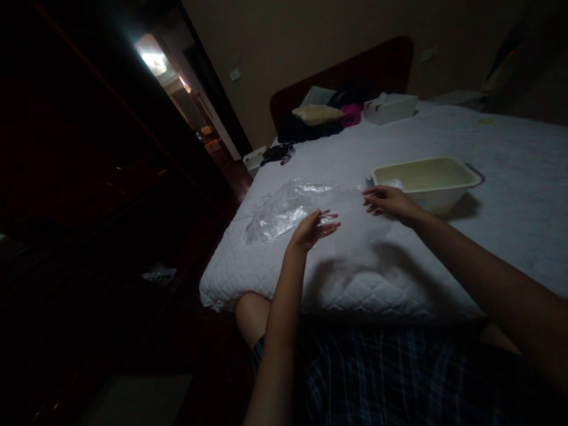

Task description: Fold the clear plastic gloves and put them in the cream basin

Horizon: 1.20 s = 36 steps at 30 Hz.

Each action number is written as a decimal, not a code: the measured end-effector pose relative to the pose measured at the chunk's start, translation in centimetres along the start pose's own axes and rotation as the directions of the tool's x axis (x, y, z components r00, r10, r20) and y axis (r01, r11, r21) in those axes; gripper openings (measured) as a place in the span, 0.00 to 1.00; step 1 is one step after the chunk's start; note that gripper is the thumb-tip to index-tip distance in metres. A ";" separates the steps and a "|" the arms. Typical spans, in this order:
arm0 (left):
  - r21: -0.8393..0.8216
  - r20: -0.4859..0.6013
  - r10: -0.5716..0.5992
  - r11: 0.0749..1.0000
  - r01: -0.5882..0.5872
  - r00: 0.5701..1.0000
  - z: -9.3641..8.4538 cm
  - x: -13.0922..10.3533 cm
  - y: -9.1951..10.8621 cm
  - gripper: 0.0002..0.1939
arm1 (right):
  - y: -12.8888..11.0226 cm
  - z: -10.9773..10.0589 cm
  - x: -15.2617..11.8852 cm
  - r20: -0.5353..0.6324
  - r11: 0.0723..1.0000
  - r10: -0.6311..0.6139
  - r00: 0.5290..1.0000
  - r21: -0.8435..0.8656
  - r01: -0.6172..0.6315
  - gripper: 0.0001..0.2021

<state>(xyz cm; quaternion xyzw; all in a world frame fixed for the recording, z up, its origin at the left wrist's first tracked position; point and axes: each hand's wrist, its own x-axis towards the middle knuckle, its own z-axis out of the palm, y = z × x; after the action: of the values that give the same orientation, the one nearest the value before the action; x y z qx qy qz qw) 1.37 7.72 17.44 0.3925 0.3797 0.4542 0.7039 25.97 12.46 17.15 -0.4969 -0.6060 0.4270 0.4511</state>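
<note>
A thin clear plastic bag (355, 228) stretches between my two hands above the bed; its outline is faint against the white cover. My left hand (313, 229) pinches its left side between thumb and index finger, the other fingers loosely extended. On the opposite side my right hand (391, 203) grips the film with bent fingers, just in front of a cream plastic basin (437, 192). More crumpled clear plastic (284, 213) lies on the bed, left of and beyond my left hand. Below the hands, a soft shadow falls on the quilted cover.
The white quilted bed (523, 177) extends right and back to a dark headboard (346, 71). Near it are a pale cushion (317, 115), a pink roll (351, 115) and a white box (390, 109). Dark clothing (277, 154) lies at the left edge. A lit doorway (190, 100) stands beyond.
</note>
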 end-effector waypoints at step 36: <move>0.976 0.216 0.288 -0.072 -0.204 0.933 -7.3 2.4 -13.5 0.25 | 15.5 10.8 -4.1 0.293 0.400 -0.177 0.939 -0.851 0.341 0.29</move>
<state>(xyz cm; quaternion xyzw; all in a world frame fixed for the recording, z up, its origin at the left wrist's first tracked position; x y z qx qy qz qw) 0.20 7.73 1.94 0.8217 0.5307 0.1782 0.1071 19.27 9.85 -0.74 -0.5232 -0.8416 0.0060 0.1340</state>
